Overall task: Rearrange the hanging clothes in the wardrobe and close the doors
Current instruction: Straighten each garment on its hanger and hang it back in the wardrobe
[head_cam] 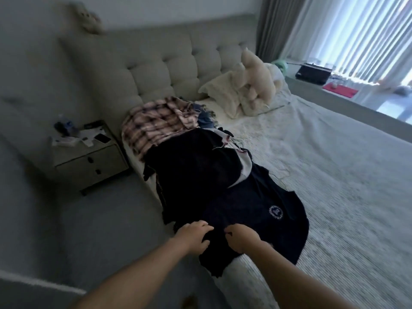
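Both hands on a dark shirt at the bed's near edge.

Left hand (196,236) lies on the dark shirt (252,221), fingers bent, curled into the fabric; right hand (242,239) has fingers curled in, pinching the cloth just beside it. Shirt has a round white logo (276,212) and lies on top of a pile of clothes on the bed (334,175), hem hanging over the edge. Behind it more dark clothes (191,166) with a white piece showing, then a plaid shirt (153,128) near the tufted headboard (160,70). Pillow (223,92) and plush toy (256,74) at the head of the bed. Nightstand (89,157) left of the bed with a phone (102,138) and small items. Curtains (356,34) at right. Wardrobe not in view.
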